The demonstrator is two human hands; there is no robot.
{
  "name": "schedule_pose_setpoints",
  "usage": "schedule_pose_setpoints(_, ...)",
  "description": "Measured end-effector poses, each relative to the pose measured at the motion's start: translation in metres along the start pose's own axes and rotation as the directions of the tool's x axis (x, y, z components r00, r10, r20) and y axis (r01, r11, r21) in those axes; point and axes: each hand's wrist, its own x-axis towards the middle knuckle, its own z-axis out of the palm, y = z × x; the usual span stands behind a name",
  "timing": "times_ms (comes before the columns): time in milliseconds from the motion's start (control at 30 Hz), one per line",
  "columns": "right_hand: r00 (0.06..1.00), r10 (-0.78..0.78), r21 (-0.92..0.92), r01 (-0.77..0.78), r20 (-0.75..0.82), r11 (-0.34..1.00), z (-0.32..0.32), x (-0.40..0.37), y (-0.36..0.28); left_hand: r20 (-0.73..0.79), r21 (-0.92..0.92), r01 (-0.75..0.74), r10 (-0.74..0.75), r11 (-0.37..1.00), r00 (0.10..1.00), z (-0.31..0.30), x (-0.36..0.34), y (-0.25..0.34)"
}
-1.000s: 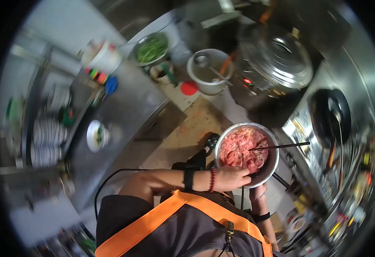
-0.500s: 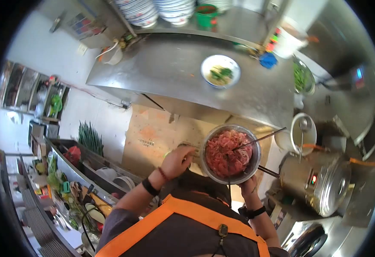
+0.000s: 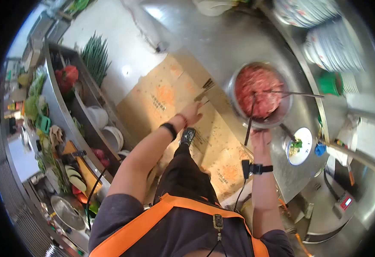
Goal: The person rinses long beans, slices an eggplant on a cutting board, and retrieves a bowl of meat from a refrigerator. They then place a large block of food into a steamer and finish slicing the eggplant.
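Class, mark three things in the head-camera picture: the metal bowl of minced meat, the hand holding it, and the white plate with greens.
metal bowl (image 3: 278, 120): head view, lower right wall.
right hand (image 3: 260, 139): head view, middle of the hand.
white plate (image 3: 304, 150): head view, bare white part.

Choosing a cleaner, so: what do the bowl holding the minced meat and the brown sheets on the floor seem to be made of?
The bowl looks like stainless steel, shiny: a silvery wall with bright reflections. The floor sheets look like matte brown cardboard, probably flattened boxes: printed marks and fold lines show.
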Motion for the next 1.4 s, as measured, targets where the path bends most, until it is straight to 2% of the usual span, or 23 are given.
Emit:
schedule_pose_setpoints(33,0.963,0.031,-0.020,-0.026,0.268,0.999,0.006,0.018,-0.006,-0.006,-0.091,0.014,-0.015,0.996,1.000,-0.003,0.025,-0.007)
schedule_pose_setpoints(100,0.982,0.109,-0.087,-0.096,0.155,0.992,0.046,0.043,-0.017,-0.206,-0.082,-0.139,0.120,0.987,0.971,0.023,0.074,-0.029)
schedule_pose_setpoints(167,0.984,0.160,-0.149,-0.148,0.077,0.978,0.081,0.035,-0.024,-0.333,-0.314,-0.291,0.182,0.904,0.925,0.033,0.104,-0.024)
schedule_pose_setpoints(233,0.983,0.171,-0.215,-0.154,0.065,0.964,0.110,0.015,-0.020,-0.213,-0.332,-0.184,0.116,0.925,0.970,0.026,0.107,-0.001)
schedule_pose_setpoints(267,0.996,0.082,-0.407,-0.065,0.024,0.911,0.120,0.002,-0.010,-0.152,-0.335,-0.131,0.083,0.933,0.985,0.018,0.108,0.007)
schedule_pose_setpoints(300,0.991,0.128,-0.517,-0.091,0.036,0.851,0.106,-0.007,-0.004,-0.123,-0.259,-0.091,0.061,0.962,0.991,0.017,0.110,0.011)
schedule_pose_setpoints(367,0.973,0.226,-0.709,-0.127,0.048,0.694,0.072,-0.020,0.012,-0.065,-0.094,-0.015,0.009,0.995,0.998,0.016,0.114,0.012)
schedule_pose_setpoints(467,0.980,0.192,-0.873,-0.046,0.055,0.486,0.046,-0.044,0.047,-0.162,-0.087,-0.081,0.066,0.993,0.985,0.010,0.101,0.015)
schedule_pose_setpoints(567,0.970,0.037,-0.941,0.222,0.239,0.255,0.022,-0.047,0.062,-0.118,-0.160,-0.022,0.003,0.987,0.993,-0.003,0.086,0.027)
schedule_pose_setpoints(667,0.812,0.029,-0.782,0.569,0.582,-0.254,0.021,-0.043,0.059,-0.198,-0.163,-0.057,0.024,0.985,0.980,0.025,0.070,0.005)
schedule_pose_setpoints(767,0.706,0.116,-0.593,0.662,0.698,-0.458,0.002,-0.038,0.061,-0.328,-0.174,-0.020,-0.039,0.985,0.944,0.046,0.002,-0.012)
schedule_pose_setpoints(867,0.740,0.307,-0.648,0.673,0.599,-0.357,-0.047,-0.040,0.075,-0.426,-0.276,-0.016,-0.107,0.961,0.898,0.082,-0.083,-0.033)
schedule_pose_setpoints(900,0.730,0.359,-0.629,0.684,0.582,-0.370,-0.058,-0.045,0.081,-0.377,-0.391,0.035,-0.195,0.920,0.906,0.094,-0.112,-0.039)
schedule_pose_setpoints(933,0.717,0.412,-0.607,0.696,0.562,-0.383,-0.068,-0.054,0.087,-0.319,-0.501,0.088,-0.278,0.861,0.906,0.107,-0.142,-0.043)
schedule_pose_setpoints(1000,0.677,0.521,-0.550,0.732,0.519,-0.403,-0.077,-0.074,0.093,-0.313,-0.768,0.019,-0.401,0.641,0.861,0.136,-0.196,-0.054)
schedule_pose_setpoints(1067,0.627,0.616,-0.488,0.772,0.477,-0.408,-0.081,-0.090,0.097,-0.201,-0.873,0.117,-0.568,0.474,0.798,0.151,-0.241,-0.067)
schedule_pose_setpoints(1133,0.604,0.682,-0.498,0.776,0.413,-0.386,-0.084,-0.099,0.096,-0.369,-0.677,0.129,-0.486,0.724,0.792,0.144,-0.259,-0.047)
schedule_pose_setpoints(1167,0.595,0.711,-0.509,0.773,0.374,-0.378,-0.083,-0.104,0.095,-0.375,-0.594,0.120,-0.405,0.795,0.834,0.152,-0.263,-0.050)
schedule_pose_setpoints(1200,0.586,0.741,-0.490,0.776,0.328,-0.397,-0.078,-0.106,0.094,-0.377,-0.506,0.097,-0.321,0.857,0.869,0.160,-0.266,-0.053)
schedule_pose_setpoints(1233,0.576,0.781,-0.516,0.758,0.241,-0.399,-0.071,-0.103,0.094,-0.358,-0.492,0.130,-0.336,0.861,0.871,0.148,-0.264,-0.038)
schedule_pose_setpoints(1300,0.534,0.843,-0.569,0.713,0.061,-0.410,-0.051,-0.093,0.095,-0.306,-0.317,0.219,-0.318,0.923,0.898,0.134,-0.265,-0.039)
schedule_pose_setpoints(1333,0.492,0.870,-0.514,0.754,0.028,-0.410,-0.032,-0.089,0.098,-0.167,-0.272,0.259,-0.311,0.927,0.936,0.125,-0.263,-0.043)
schedule_pose_setpoints(1400,0.460,0.880,-0.496,0.795,0.117,-0.350,0.006,-0.077,0.110,0.109,-0.160,0.318,-0.303,0.935,0.947,0.105,-0.254,-0.049)
